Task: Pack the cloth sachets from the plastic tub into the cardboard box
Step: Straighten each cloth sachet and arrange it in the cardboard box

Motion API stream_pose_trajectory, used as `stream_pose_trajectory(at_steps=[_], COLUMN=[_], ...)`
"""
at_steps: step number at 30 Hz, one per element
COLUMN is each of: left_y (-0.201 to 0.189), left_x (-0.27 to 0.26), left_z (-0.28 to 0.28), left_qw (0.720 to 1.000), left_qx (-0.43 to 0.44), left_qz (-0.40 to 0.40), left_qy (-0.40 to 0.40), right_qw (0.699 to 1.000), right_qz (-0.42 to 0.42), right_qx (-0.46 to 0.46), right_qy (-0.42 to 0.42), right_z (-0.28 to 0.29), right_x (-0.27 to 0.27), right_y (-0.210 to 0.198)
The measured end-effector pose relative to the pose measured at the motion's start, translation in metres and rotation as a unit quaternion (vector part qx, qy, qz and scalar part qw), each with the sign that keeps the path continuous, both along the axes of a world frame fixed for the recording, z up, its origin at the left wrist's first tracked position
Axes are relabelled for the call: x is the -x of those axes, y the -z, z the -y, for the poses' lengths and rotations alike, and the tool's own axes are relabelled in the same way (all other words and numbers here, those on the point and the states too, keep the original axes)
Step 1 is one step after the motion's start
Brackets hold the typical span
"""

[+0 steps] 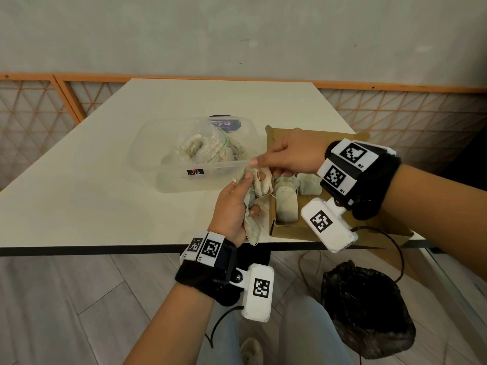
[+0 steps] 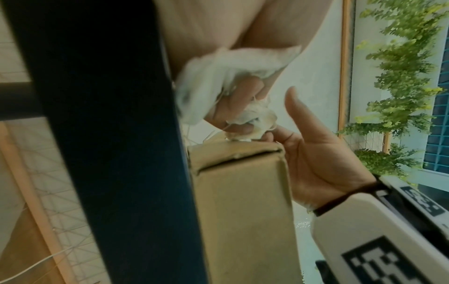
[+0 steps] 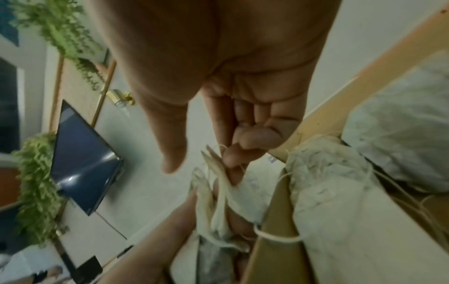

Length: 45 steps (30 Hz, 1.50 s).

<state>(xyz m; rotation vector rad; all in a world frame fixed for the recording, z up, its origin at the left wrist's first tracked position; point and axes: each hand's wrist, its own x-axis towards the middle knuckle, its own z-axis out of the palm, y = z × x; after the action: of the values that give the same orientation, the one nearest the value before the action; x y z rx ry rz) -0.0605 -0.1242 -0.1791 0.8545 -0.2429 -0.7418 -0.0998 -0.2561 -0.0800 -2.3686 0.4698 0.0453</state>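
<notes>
At the near table edge, the left hand (image 1: 232,206) grips a bunch of pale, crumpled cloth sachets (image 1: 251,204), fingers curled round them, one sachet hanging below the palm. Just above, the right hand (image 1: 287,156) pinches the top of that bunch between index finger and thumb; in the right wrist view its other fingers curl into the palm. Immediately right of the hands lies the shallow brown cardboard box (image 1: 290,230), with more pale sachets (image 1: 286,204) lying inside, side by side. Farther back on the white rectangular table (image 1: 105,167) stands the clear plastic tub (image 1: 147,154), still holding a heap of sachets in a transparent bag (image 1: 203,146).
</notes>
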Motion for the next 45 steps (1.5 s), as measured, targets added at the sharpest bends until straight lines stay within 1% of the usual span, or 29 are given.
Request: stream_pose_trajectory(at_steps=[1,4,10,11,13,15,16,17,19,21,22,24,27,29,31,35,37,41,45], left_y=[0.0,-0.002,-0.003,-0.003,-0.004,-0.005,-0.005,-0.006,-0.008,-0.008,-0.007,-0.005,-0.002,-0.002,-0.005,-0.011,-0.01,-0.006,-0.005], left_x=[0.0,0.001,0.002,0.002,0.003,0.002,0.002,0.003,0.003,0.003,0.002,0.0,0.0,0.0,0.0,0.002,0.004,0.003,0.003], left_z=[0.0,0.0,0.0,0.0,0.0,0.0,0.0,-0.001,-0.002,-0.003,-0.003,-0.003,-0.003,-0.004,-0.005,-0.003,-0.001,-0.001,-0.002], left_qw=[1.0,1.0,1.0,1.0,0.999,0.999,0.999,0.999,0.999,0.998,0.997,0.988,0.986,0.988,0.992,0.998,0.998,0.999,1.0], left_qx=[-0.002,0.0,-0.009,-0.014,-0.025,-0.026,-0.023,-0.02,-0.023,-0.041,-0.069,-0.129,-0.139,-0.131,-0.107,-0.014,-0.004,-0.025,-0.017], left_qz=[-0.002,-0.013,-0.007,-0.005,-0.006,-0.016,-0.02,-0.023,-0.02,-0.006,0.012,0.054,0.058,0.045,0.026,-0.033,-0.044,-0.022,-0.012], left_qy=[-0.002,-0.014,-0.024,-0.024,-0.031,-0.036,-0.036,-0.035,-0.035,-0.036,-0.043,-0.061,-0.068,-0.075,-0.066,-0.047,-0.049,-0.04,-0.018], right_qw=[1.0,0.999,0.997,0.997,0.997,0.987,0.984,0.986,0.991,0.981,0.975,0.965,0.956,0.96,0.97,0.988,0.993,0.993,0.995], right_qz=[0.006,0.03,0.034,0.035,0.067,0.14,0.157,0.142,0.047,-0.039,-0.062,-0.082,-0.08,-0.071,-0.058,-0.022,-0.004,0.032,0.035], right_qx=[0.012,-0.014,-0.071,-0.069,-0.016,0.057,0.075,0.084,0.099,0.127,0.144,0.181,0.214,0.204,0.17,0.097,0.091,0.109,0.098], right_qy=[-0.011,0.003,0.014,0.012,0.027,0.047,0.036,0.006,-0.08,-0.144,-0.159,-0.173,-0.184,-0.179,-0.166,-0.12,-0.077,-0.011,-0.002], right_z=[0.001,0.001,0.001,0.0,-0.003,-0.011,-0.017,-0.023,-0.036,-0.047,-0.052,-0.059,-0.066,-0.067,-0.065,-0.048,-0.032,-0.007,-0.002], right_x=[0.001,0.001,-0.003,-0.002,0.001,0.008,0.012,0.017,0.025,0.028,0.029,0.027,0.022,0.019,0.018,0.022,0.022,0.02,0.02], right_y=[0.001,0.005,0.012,0.011,0.007,-0.001,-0.005,-0.01,-0.015,-0.012,-0.01,-0.002,0.006,0.01,0.011,-0.004,-0.013,-0.017,-0.012])
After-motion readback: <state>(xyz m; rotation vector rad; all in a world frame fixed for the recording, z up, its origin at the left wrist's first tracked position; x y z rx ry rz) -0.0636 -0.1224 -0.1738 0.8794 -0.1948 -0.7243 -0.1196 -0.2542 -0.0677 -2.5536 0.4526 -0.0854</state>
